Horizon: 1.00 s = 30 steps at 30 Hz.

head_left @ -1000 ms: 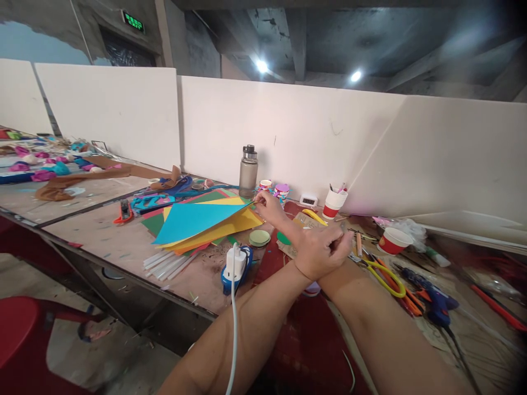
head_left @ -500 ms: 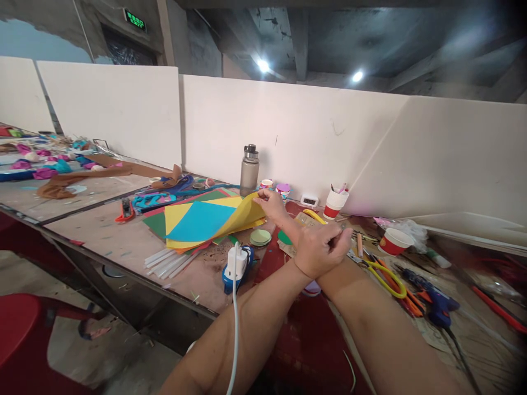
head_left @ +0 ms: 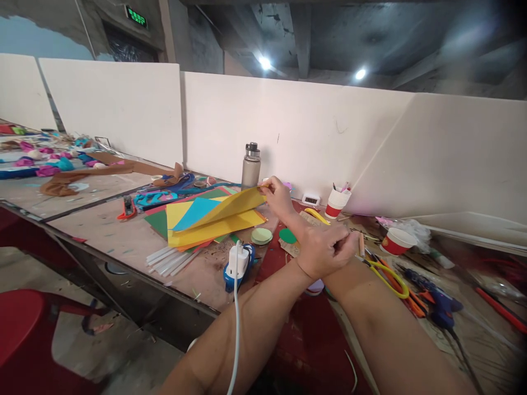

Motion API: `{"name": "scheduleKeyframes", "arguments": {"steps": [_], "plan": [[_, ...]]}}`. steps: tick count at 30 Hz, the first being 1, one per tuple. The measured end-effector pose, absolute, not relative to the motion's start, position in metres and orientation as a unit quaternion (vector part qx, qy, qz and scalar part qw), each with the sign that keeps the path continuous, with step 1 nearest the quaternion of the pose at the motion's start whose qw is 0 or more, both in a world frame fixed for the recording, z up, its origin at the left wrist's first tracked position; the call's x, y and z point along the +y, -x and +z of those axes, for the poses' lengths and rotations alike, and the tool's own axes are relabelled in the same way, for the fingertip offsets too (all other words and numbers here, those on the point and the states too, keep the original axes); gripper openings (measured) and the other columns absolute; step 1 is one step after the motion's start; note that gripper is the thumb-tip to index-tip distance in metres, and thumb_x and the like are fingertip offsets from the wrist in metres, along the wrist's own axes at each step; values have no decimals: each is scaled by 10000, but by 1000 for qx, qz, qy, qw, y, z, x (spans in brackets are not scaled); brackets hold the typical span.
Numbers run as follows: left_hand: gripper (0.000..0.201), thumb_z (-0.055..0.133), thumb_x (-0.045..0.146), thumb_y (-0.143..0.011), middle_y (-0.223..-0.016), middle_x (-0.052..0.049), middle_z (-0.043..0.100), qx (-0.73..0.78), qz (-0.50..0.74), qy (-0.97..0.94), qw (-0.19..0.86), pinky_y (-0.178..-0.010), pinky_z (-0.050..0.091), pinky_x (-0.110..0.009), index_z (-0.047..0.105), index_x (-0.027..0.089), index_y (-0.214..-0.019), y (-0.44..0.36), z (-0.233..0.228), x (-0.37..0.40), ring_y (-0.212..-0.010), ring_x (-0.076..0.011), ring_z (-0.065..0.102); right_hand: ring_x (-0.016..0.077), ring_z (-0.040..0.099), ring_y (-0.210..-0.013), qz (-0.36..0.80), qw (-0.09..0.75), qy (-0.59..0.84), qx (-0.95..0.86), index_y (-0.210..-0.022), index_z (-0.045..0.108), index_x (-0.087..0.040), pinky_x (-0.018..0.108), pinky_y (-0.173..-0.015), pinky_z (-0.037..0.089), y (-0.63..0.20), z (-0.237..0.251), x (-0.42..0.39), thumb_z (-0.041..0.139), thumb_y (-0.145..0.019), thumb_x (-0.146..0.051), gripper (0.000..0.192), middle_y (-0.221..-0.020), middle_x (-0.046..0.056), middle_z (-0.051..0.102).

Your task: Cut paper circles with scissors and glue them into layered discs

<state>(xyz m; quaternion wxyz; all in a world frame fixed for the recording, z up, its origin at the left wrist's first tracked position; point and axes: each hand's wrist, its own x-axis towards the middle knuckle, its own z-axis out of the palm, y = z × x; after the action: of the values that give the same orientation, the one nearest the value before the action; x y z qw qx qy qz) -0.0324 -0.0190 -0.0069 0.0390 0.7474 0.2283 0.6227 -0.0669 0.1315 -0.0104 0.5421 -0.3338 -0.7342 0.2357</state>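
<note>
Right hand (head_left: 280, 198) pinches yellow paper sheet (head_left: 222, 211) corner, lifted off stack; left hand (head_left: 325, 249) fisted, contents unclear. Beyond hands: paper cup (head_left: 336, 202) holding pens, red cup (head_left: 395, 241), contents hidden.

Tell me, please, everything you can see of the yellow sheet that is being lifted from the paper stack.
The yellow sheet looks like thin coloured paper or card, plain and unmarked. The right hand, arm crossed under the left forearm, pinches its far right corner and holds that side raised, so it slopes down leftward onto the stack of coloured sheets. A blue sheet shows beneath it. The stack lies on the worn wooden table, near a metal bottle.
</note>
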Motion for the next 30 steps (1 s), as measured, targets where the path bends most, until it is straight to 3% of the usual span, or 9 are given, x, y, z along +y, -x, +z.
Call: {"name": "scheduleKeyframes", "arguments": {"steps": [2,5,8,14,17,20,24,27,30], "plan": [[428,450,310,-924,-472,48,341,236,621,-746,43,-493,300,-230,273,210,-548,32,-7,-19,-460,-69,343,157,662,-776,249,504,331,-758,-780,586,-218,324,-756,539,65,-12,131,532,-797,-159,82,-963,25,704],[424,465,290,-916,-479,49,347,230,608,-759,36,-490,297,-233,268,212,-550,31,-9,-20,-462,-70,341,180,652,-724,222,418,369,-800,-728,661,-214,360,-758,541,56,-18,131,579,-739,-102,139,-821,18,715],[411,470,277,-909,-491,46,366,206,596,-775,28,-495,302,-239,272,213,-554,28,-10,-21,-468,-73,348,189,653,-716,207,406,383,-804,-735,710,-226,372,-751,548,47,-19,132,586,-751,-98,179,-738,11,706],[423,450,291,-920,-481,47,339,193,613,-766,22,-528,321,-242,255,214,-553,30,-10,-21,-481,-82,360,167,695,-704,248,522,343,-741,-829,699,-215,321,-662,580,44,5,125,536,-824,-193,164,-804,17,702],[437,447,299,-919,-473,45,328,204,625,-753,23,-517,308,-253,230,220,-548,32,-9,-20,-475,-87,339,149,696,-655,274,554,356,-701,-829,622,-209,267,-581,572,44,15,121,536,-833,-248,95,-742,-3,658],[441,439,315,-923,-468,45,327,216,638,-738,28,-508,295,-258,234,220,-544,33,-10,-19,-467,-87,325,121,677,-610,283,575,361,-677,-851,540,-222,234,-521,549,35,21,121,522,-839,-287,68,-817,-11,639],[421,454,328,-918,-475,49,347,214,628,-747,47,-498,272,-258,292,212,-547,33,-12,-19,-458,-80,316,100,650,-585,271,641,349,-628,-862,474,-227,228,-539,542,8,35,125,517,-841,-295,83,-793,-33,606],[412,482,352,-897,-495,50,350,233,614,-744,124,-501,267,-250,321,201,-549,31,-13,-17,-477,-77,311,84,625,-581,239,687,330,-601,-859,465,-226,231,-590,542,-21,53,124,543,-846,-332,133,-731,-52,598],[443,486,449,-885,-502,52,356,259,616,-684,294,-509,289,-234,333,196,-556,27,-16,-8,-496,-75,334,95,627,-601,225,746,297,-552,-846,454,-226,269,-633,547,-54,73,114,543,-836,-299,115,-742,-42,617]]}}
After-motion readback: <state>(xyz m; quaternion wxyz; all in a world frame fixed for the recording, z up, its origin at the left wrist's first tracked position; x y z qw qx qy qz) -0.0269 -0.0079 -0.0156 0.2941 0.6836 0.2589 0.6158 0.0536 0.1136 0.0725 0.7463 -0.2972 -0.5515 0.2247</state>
